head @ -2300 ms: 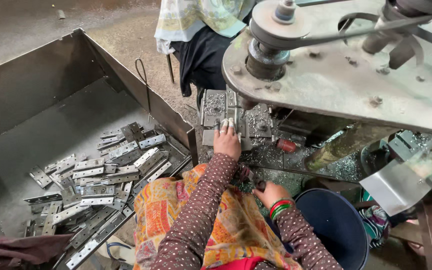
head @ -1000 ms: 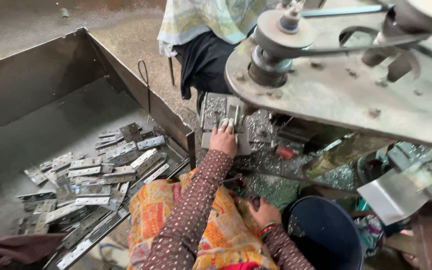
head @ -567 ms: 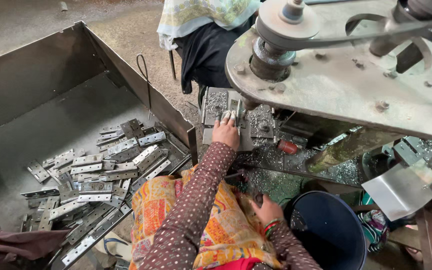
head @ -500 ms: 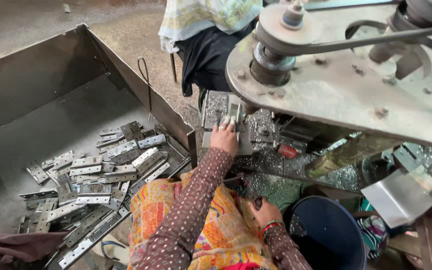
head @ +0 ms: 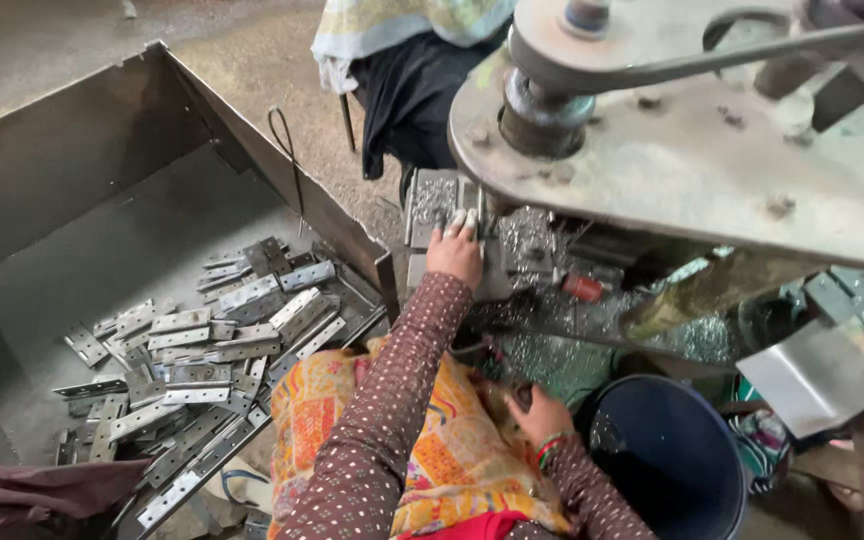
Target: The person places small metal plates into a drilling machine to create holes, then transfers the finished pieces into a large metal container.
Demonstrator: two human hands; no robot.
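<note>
At the centre of the head view, the left hand reaches forward and lies with its fingers stretched flat on a small grey metal piece that sits on the machine bed, just under the big grey plate of the machine. Whether the fingers grip the piece, I cannot tell. Lower, at the bottom centre, the right hand rests on the patterned orange cloth on the lap, half curled; what it holds is not clear. Just right of it stands a dark blue bucket. On the left side of the frame, a large metal bin holds a heap of flat metal hinges. At the top centre another person sits behind the machine.
</note>
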